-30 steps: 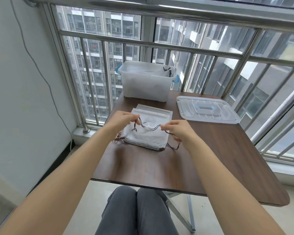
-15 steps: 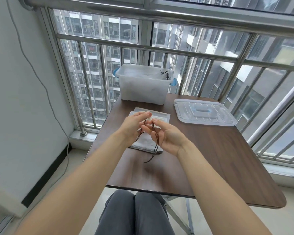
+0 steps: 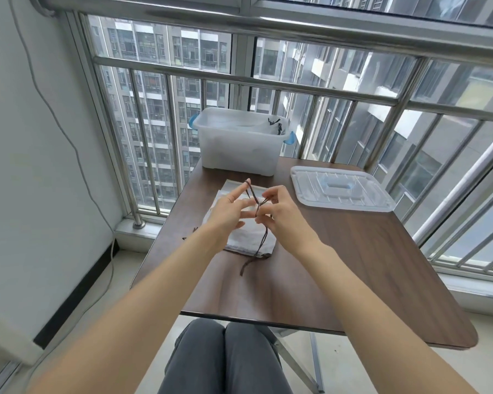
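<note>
**While Both Hands Work the Cord, the Bag Lies Flat**

Where the two forearms meet at the centre of the frame, the left hand (image 3: 225, 214) has its fingers stretched out. Its raised index finger carries a loop of the brown cord (image 3: 262, 237) over its tip. Just right of it, the right hand (image 3: 282, 220) pinches the same cord between thumb and curled fingers. From that pinch the cord hangs down across the white drawstring bag (image 3: 245, 241), and its loose end rests on the brown table (image 3: 353, 265) just below the bag's lower edge. The bag lies flat under both hands. Above it, at the table's far edge, stands a clear plastic bin (image 3: 236, 149). Its lid (image 3: 339, 191) lies flat to the right, apart from the bin.
</note>
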`<state>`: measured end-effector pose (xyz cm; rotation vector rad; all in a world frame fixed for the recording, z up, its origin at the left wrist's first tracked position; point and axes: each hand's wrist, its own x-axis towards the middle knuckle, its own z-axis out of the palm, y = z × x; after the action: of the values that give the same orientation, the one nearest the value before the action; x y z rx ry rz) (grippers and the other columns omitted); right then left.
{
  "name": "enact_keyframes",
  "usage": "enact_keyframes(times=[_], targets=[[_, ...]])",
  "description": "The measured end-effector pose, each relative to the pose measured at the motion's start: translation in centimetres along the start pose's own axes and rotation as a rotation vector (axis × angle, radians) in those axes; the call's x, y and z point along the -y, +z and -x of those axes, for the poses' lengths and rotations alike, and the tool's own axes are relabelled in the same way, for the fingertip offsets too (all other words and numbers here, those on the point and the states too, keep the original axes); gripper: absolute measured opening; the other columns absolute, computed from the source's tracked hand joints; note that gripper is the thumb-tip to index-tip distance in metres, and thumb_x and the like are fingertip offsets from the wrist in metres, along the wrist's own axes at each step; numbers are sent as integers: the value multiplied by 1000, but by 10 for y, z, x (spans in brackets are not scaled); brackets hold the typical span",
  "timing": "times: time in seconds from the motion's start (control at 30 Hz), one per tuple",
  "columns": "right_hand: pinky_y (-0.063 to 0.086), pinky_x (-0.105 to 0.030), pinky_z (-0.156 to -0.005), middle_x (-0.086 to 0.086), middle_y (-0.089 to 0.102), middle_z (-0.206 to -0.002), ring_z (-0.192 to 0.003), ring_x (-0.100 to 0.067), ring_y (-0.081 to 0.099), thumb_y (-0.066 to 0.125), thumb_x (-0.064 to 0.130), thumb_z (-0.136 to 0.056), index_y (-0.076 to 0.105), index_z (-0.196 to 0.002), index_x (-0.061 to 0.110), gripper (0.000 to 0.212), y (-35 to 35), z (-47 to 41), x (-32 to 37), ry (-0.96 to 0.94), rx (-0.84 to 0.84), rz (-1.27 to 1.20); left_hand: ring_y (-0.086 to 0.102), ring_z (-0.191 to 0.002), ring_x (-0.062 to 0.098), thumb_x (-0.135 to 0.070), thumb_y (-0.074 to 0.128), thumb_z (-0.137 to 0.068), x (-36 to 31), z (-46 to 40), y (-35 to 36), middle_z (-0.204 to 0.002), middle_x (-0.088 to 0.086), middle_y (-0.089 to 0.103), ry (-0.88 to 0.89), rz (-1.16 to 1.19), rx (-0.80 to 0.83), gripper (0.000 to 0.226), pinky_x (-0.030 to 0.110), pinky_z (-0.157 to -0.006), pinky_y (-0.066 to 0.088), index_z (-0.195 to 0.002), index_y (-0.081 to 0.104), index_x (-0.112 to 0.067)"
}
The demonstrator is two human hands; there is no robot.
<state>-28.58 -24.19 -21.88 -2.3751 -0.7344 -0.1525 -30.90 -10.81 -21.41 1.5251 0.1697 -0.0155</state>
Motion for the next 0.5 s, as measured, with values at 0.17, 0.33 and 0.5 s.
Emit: enact_keyframes(times=[0.17,0.33,0.5], targets=[[26,6,-83,-7,35,-136,-108,-14,48,59,1,-88,71,-93,4,13,-1,2,-2,-71,84,71,65,-84,5,-12,48,-93,2,7,0,-94,-11,69,41,-61,27,33,25,-69,37,-115,57,-34],[38,-17,-88,2,48,-119,-105,-19,51,60,-1,-85,65,-92,21,24,2,2,-9,-161,86,161,58,-87,11,3,46,-85,-3,5,-6,-92,-4,68,24,-126,61,32,27,-71,36,-87,52,-28],[49,-25,-82,14,48,-108,-94,-17,53,61,3,-85,63,-94,42,40,7,-3,-15,-277,64,305,52,-77,9,9,45,-81,-6,0,-4,-82,-6,62,12,-149,126,37,27,-68,32,-84,62,-24]])
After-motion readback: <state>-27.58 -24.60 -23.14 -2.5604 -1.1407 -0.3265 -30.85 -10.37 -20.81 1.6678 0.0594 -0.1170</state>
